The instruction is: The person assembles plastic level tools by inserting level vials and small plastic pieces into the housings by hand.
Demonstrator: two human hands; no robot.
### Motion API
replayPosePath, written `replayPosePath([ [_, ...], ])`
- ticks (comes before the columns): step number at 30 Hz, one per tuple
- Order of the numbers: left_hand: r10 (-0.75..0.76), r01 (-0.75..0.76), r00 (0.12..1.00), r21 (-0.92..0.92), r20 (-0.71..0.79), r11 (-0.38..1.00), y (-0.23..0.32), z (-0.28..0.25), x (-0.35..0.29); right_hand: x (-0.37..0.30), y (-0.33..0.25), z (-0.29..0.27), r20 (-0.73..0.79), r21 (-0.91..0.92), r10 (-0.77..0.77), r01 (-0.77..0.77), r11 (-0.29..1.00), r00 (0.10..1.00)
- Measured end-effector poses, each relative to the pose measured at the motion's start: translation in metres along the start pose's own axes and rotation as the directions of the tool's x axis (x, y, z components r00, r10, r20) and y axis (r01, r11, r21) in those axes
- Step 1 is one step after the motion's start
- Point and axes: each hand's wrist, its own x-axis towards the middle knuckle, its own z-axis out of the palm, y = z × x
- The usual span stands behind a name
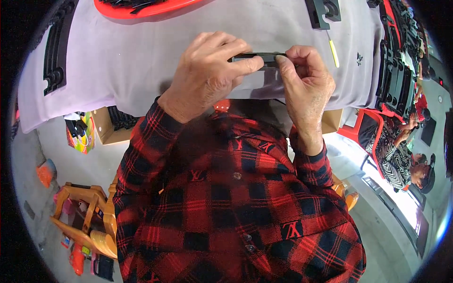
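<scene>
Both of my hands meet over the cloth-covered table in front of my chest. Between them is a narrow black plastic part (pixel 270 60), held level. My left hand (pixel 212 70) is closed on its left end, with the fingers lying along it and covering much of it. My right hand (pixel 306 78) pinches the right end between thumb and index finger, its other fingers curled. What exactly the part is, I cannot make out. To the right of my right hand lies a thin tool with a yellow handle (pixel 334 53).
A red tray (pixel 151 10) of thin black pieces sits at the far edge. Long black plastic parts (pixel 55 70) lie at left, black blocks (pixel 320 16) at far right. More black parts (pixel 396 87) line the right side. Cardboard box (pixel 106 125) below; another person (pixel 396 155) sits at right.
</scene>
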Motion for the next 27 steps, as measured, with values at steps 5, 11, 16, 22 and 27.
replayPosePath([
  [5, -0.011, 0.011, 1.0, 0.026, 0.02, 1.0, 0.0023, 0.0007, 0.0012, 0.0022, -0.0018, -0.0027, 0.016, 0.002, 0.037, -0.037, 0.999, 0.999],
  [11, 0.012, -0.009, 0.998, 0.043, -0.067, 0.999, 0.0032, 0.0048, 0.0022, 0.0031, -0.0014, 0.0001, 0.002, -0.061, 0.047, -0.046, 0.997, 0.999],
  [16, 0.012, -0.009, 0.997, 0.044, -0.074, 0.999, 0.002, 0.0064, 0.0002, 0.0029, -0.0024, -0.0005, 0.008, 0.001, 0.056, -0.056, 0.998, 0.998],
  [22, -0.02, 0.02, 1.0, 0.02, -0.004, 1.0, 0.003, 0.004, -0.0014, 0.0049, -0.0012, -0.0043, 0.032, -0.053, 0.037, -0.035, 0.998, 0.999],
  [27, -0.02, 0.02, 1.0, 0.041, 0.002, 0.999, 0.0033, 0.0055, -0.0012, 0.0036, -0.0059, -0.0079, 0.039, 0.04, 0.106, -0.108, 0.993, 0.994],
])
